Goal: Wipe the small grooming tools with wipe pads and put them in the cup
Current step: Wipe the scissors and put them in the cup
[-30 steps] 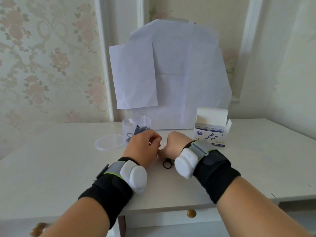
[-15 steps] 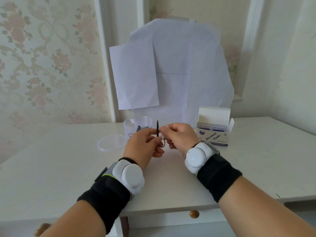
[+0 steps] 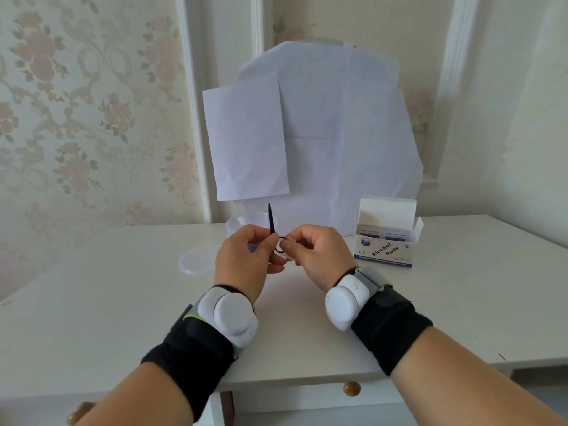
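Small black scissors stand upright above the table, closed blades pointing up. My left hand pinches them just below the blades. My right hand pinches the black finger ring at the bottom. The two hands almost touch around the tool. A clear plastic cup stands right behind my left hand, mostly hidden by it. A bit of blue shows under my left fingers; I cannot tell what it is. No wipe pad is plainly visible in either hand.
The cup's clear lid lies flat on the white table, left of my hands. An open box of alcohol pads stands to the right. White paper sheets lean on the wall behind. Drawer knobs sit below the front edge.
The scissors were on the table under my hands a second ago. Both hands have lifted them and turned the blades upright in front of the cup.
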Tool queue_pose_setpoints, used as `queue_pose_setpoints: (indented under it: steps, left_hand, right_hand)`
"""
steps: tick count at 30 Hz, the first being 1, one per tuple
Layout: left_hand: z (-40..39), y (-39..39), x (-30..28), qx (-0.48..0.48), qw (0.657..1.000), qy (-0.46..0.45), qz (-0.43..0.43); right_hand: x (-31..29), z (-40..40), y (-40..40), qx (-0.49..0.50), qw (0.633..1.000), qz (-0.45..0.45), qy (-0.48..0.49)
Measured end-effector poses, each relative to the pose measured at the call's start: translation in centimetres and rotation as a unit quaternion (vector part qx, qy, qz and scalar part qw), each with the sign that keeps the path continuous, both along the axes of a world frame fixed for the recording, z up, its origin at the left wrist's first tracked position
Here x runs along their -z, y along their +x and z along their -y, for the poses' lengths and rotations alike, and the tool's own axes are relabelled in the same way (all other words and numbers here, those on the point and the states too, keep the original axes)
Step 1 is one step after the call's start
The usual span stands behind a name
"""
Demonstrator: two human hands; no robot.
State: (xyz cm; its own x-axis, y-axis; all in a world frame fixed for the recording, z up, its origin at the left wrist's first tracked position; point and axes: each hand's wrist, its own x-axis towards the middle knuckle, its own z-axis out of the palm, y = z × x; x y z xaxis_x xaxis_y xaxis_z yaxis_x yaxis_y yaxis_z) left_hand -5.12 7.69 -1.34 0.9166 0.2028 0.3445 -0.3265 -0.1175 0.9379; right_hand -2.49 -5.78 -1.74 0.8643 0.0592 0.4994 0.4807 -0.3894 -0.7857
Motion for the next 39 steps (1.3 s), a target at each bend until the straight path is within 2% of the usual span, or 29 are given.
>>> queue_pose_setpoints:
  steps: [8,15,24,34,39]
  left_hand:
    - [-0.1,-0.2,-0.2,-0.067,0.996,0.038,0.033]
    - [-0.5,0.2,0.0,-0.072,0.995,0.06,0.044]
    - [-0.6,0.2,-0.1,-0.069,0.995,0.067,0.026]
    - [-0.3,0.7,0.4,-0.02,0.994,0.104,0.012]
    - [-0.3,0.6,0.5,-0.01,0.993,0.118,0.019]
  right_hand:
    - [-0.3,1.0,0.8,0.09,0.994,0.034,-0.05]
    - [0.3,0.4,0.7,0.036,0.997,0.039,-0.064]
    - [-0.2,0.9,0.6,0.016,0.994,-0.01,0.11]
    - [-0.6,0.6,0.1,-0.022,0.978,-0.034,0.203]
    - [-0.6,0.5,-0.4,-0.041,0.976,-0.043,0.211]
